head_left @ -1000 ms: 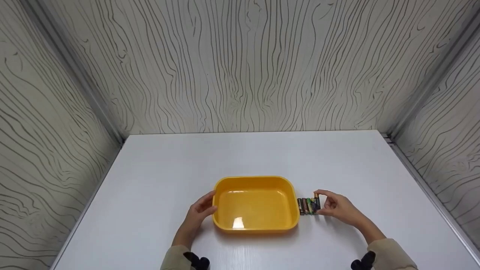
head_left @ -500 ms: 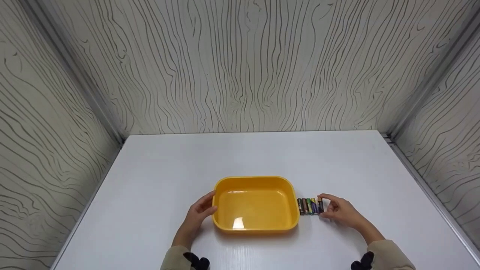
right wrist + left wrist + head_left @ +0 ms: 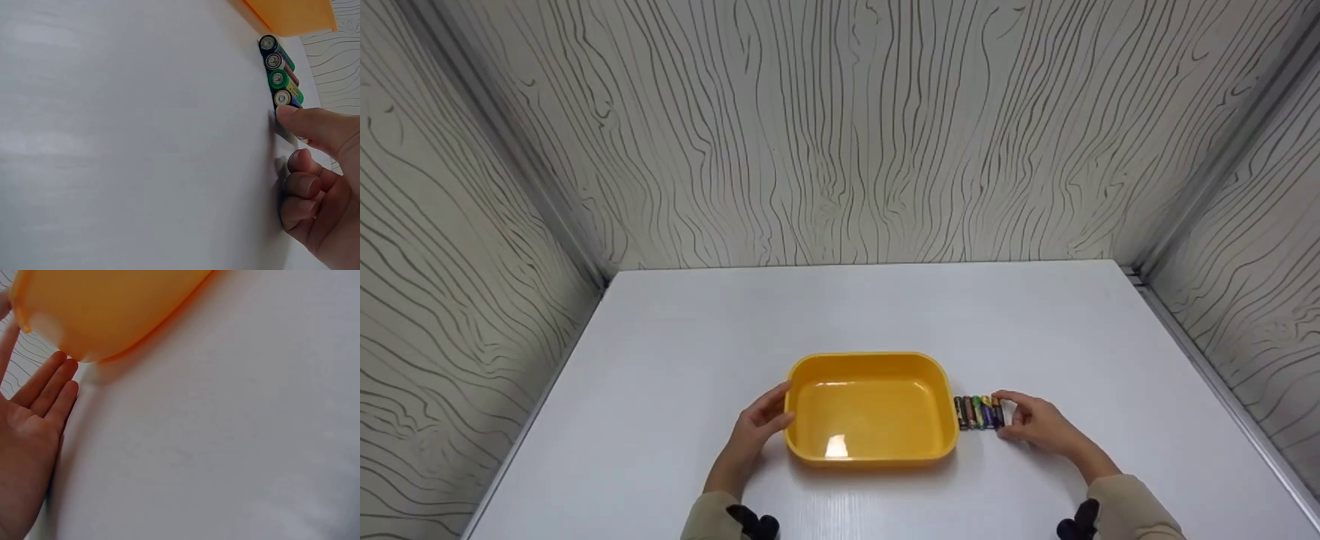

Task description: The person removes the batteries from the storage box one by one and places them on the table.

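A yellow plastic tub (image 3: 872, 461) stands on the white table. My left hand (image 3: 757, 421) rests against its left side, thumb and fingertips at the rim; the left wrist view shows straight fingers (image 3: 53, 385) beside the tub's wall. To the right of the tub, several small cylindrical batteries (image 3: 277, 79) lie side by side in a row. My right hand (image 3: 1041, 426) pinches the rightmost battery (image 3: 998, 412) end to end between thumb and forefinger, at the end of the row. In the right wrist view the thumb (image 3: 315, 124) mostly hides that battery; the other fingers are curled.
The white table (image 3: 675, 337) reaches back to a wood-grain patterned wall (image 3: 840, 135). Similar patterned panels with grey metal posts (image 3: 510, 150) border both sides. The tub's right wall stands close against the left end of the battery row.
My right hand has brought the rightmost battery down from its tilt, first a little to the right, then back left beside the row. My left hand and the tub have not moved.
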`<action>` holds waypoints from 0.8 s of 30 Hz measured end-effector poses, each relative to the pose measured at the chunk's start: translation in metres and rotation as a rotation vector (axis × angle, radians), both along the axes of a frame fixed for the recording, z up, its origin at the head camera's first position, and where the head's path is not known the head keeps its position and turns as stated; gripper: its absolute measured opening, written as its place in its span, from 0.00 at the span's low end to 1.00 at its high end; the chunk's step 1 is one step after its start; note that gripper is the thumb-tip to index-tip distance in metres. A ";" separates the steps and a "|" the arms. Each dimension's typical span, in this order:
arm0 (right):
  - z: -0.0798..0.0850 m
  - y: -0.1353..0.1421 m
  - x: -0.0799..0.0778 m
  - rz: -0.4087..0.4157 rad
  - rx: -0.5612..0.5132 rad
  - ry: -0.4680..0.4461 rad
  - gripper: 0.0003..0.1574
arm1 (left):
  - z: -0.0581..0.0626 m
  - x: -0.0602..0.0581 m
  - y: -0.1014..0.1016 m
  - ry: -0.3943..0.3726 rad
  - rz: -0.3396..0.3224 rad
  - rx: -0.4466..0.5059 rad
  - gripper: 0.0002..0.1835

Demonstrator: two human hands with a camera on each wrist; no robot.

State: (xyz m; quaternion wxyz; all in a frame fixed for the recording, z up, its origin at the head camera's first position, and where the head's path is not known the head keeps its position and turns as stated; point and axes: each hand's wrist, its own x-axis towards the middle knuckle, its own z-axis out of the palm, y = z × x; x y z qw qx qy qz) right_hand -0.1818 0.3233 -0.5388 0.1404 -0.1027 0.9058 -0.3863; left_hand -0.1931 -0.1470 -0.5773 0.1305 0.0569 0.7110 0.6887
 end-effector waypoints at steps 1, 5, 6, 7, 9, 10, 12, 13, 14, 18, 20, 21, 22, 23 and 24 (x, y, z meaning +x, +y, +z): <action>0.000 0.000 0.000 -0.004 0.004 -0.005 0.41 | 0.000 0.000 0.000 -0.006 0.001 -0.001 0.33; 0.001 -0.002 -0.002 -0.008 0.004 -0.018 0.42 | -0.001 0.000 -0.001 -0.024 0.007 -0.004 0.34; 0.001 -0.002 -0.002 -0.012 0.003 -0.023 0.42 | -0.001 -0.001 -0.001 -0.026 0.007 -0.007 0.34; 0.000 -0.003 -0.002 -0.010 0.000 -0.026 0.42 | -0.001 -0.001 -0.001 -0.037 0.011 -0.007 0.34; 0.000 -0.003 -0.002 -0.008 -0.005 -0.034 0.43 | -0.001 -0.001 -0.001 -0.035 0.012 -0.007 0.34; 0.000 -0.003 -0.002 -0.012 -0.004 -0.038 0.43 | -0.001 -0.001 -0.001 -0.031 0.011 -0.007 0.34; 0.000 -0.003 -0.003 -0.014 -0.003 -0.042 0.44 | -0.001 -0.001 -0.001 -0.030 0.014 -0.005 0.34; 0.000 -0.003 -0.003 -0.015 -0.005 -0.045 0.45 | -0.002 -0.001 0.000 -0.030 0.017 -0.006 0.33; 0.000 -0.003 -0.003 -0.018 -0.007 -0.049 0.45 | -0.002 0.000 0.000 -0.028 0.018 -0.010 0.33; 0.001 -0.004 -0.002 -0.031 -0.020 -0.059 0.48 | -0.001 0.000 0.001 -0.030 0.037 -0.023 0.33; 0.004 -0.005 -0.002 -0.040 -0.030 -0.062 0.48 | -0.001 0.000 0.002 -0.031 0.050 -0.025 0.33; 0.006 -0.006 -0.002 -0.045 -0.035 -0.059 0.48 | -0.001 -0.001 0.003 -0.034 0.058 -0.022 0.32; 0.009 -0.006 -0.002 -0.052 -0.037 -0.053 0.48 | -0.001 -0.002 0.005 -0.035 0.065 -0.018 0.33; 0.011 -0.008 -0.003 -0.062 -0.034 -0.040 0.47 | 0.000 -0.003 0.006 -0.033 0.073 -0.015 0.33; 0.014 -0.009 -0.004 -0.074 -0.026 -0.020 0.46 | 0.000 -0.004 0.008 -0.033 0.083 -0.013 0.33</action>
